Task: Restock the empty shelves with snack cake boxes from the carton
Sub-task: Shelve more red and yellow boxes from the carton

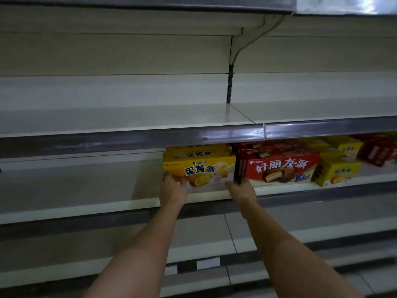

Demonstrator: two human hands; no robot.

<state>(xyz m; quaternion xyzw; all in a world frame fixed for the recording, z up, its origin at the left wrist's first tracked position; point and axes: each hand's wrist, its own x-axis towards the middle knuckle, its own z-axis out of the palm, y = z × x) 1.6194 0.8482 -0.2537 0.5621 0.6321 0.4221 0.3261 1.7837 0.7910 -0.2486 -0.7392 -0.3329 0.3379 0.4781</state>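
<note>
A yellow snack cake box stands on the middle shelf, its front face toward me, with another yellow box behind it. My left hand holds its lower left corner, thumb curled onto the front. My right hand holds its lower right corner, in the gap beside a red snack cake box. Both arms reach up from below. The carton is not in view.
More yellow boxes and red boxes fill the middle shelf to the right. The upper shelf holds nothing, as does the middle shelf's left part. Lower shelves sit under my arms, with white price tags.
</note>
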